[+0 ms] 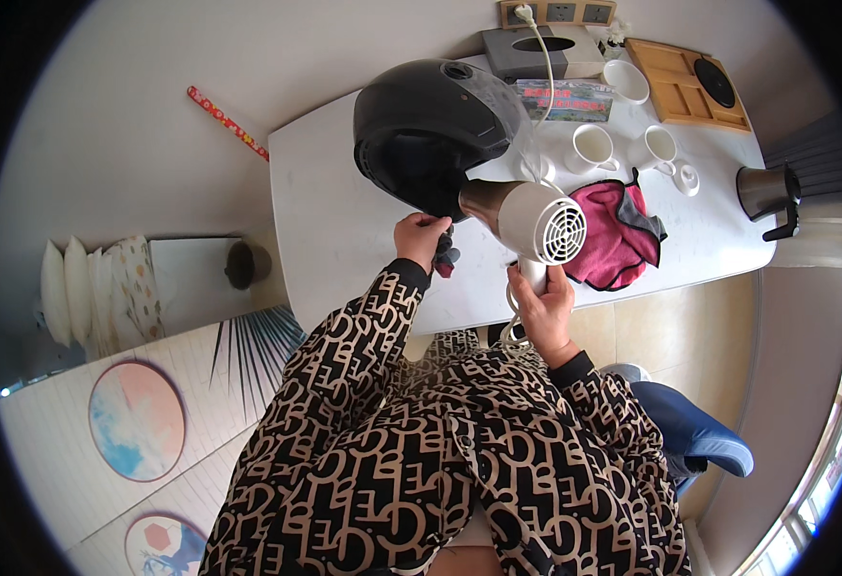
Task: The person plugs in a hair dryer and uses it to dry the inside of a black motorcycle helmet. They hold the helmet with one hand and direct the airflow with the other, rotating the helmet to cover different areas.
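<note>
A matte black helmet with a raised clear visor rests on the white table, its dark opening facing me. My left hand grips the helmet's lower rim or strap at the front; a dark strap with a small red part hangs beside the fingers. My right hand is closed round the handle of a white and brown hair dryer. The dryer's nozzle points left, close to the helmet's lower edge. A pink and grey cloth lies just right of the dryer, partly behind it.
White mugs, a lid and a bowl stand behind the cloth. Farther back are a tissue box, a wooden tray and a wall socket strip with a plugged cord. A dark jug stands right, a blue chair below.
</note>
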{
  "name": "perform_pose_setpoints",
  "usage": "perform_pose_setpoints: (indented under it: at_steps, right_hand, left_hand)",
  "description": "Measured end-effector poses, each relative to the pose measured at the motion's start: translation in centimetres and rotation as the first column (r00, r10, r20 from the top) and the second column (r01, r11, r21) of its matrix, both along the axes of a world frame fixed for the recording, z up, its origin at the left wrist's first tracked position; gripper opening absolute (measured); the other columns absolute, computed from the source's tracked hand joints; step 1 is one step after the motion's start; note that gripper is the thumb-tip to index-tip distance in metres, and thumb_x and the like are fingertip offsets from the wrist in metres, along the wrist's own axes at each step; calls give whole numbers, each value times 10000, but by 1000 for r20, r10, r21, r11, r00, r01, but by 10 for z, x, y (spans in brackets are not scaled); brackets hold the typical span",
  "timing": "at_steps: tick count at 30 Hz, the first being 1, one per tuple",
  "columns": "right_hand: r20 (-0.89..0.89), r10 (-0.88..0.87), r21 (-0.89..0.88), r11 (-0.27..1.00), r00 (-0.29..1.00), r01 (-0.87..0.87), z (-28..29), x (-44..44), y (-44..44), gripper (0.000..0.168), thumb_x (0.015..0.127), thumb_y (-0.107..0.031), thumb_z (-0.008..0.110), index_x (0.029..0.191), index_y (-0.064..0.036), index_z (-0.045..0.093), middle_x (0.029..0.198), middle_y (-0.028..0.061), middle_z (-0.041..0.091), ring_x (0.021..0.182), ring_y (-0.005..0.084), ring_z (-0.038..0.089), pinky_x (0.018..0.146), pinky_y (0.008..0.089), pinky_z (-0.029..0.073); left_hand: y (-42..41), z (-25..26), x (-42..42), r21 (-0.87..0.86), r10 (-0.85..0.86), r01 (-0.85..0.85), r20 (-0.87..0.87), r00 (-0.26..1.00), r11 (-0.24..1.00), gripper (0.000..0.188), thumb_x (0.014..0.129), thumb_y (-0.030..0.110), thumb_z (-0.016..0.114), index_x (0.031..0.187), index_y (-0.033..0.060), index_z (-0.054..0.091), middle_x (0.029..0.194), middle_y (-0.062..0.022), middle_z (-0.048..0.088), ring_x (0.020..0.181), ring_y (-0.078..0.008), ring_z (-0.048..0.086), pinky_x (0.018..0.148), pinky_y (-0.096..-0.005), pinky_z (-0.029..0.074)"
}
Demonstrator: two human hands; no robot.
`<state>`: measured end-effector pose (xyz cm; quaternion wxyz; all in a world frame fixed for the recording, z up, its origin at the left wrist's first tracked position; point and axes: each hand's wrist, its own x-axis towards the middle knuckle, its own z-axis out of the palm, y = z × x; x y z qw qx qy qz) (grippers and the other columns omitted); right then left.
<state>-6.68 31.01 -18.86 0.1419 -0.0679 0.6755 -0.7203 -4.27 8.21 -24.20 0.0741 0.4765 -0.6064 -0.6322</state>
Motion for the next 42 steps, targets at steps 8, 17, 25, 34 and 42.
perform_pose_setpoints:
  at_steps: [8,17,25,34,42]
  right_hand:
    - [6,-1,41,999,1000,1,14,-4,2,259,859,-86,771,1045,20,626,833,47,668,693,95,576,621,278,492]
    - [-31,34,30,999,999,-33,5,-5,0,291,859,-85,778,1088,21,635,898,56,683,761,93,590,673,271,501]
    - [-146,47,-6,999,988,-48,16,-13,-10,282,848,-71,786,1075,31,653,937,58,691,815,92,609,713,266,510]
    - [-80,48,-32,998,996,-51,4,-9,-15,301,855,-66,777,1105,31,641,932,35,674,785,74,592,677,244,501]
    - [11,54,-38,998,998,-54,-3,-10,-12,270,864,-80,769,1080,12,635,849,8,648,718,60,568,614,241,481]
  left_hand:
    - [2,-9,3,-181,-22,31,52,998,983,241,793,126,819,877,-23,649,743,-72,666,587,-154,612,519,-312,513]
    - [-16,-39,6,-308,-23,39,56,998,951,435,808,110,797,1150,28,541,863,-89,656,735,-208,647,607,-354,543]
    - [-19,-50,8,-537,-16,-8,-40,999,844,392,821,179,808,1108,33,584,986,-102,639,768,-214,652,691,-356,547]
    - [-18,-5,-2,-381,-24,65,110,994,922,262,867,211,749,1035,54,624,1086,-127,621,865,-318,653,744,-403,541]
    - [-16,17,16,-613,-112,128,65,992,780,166,944,148,642,877,15,568,725,-96,647,636,-234,622,623,-367,501]
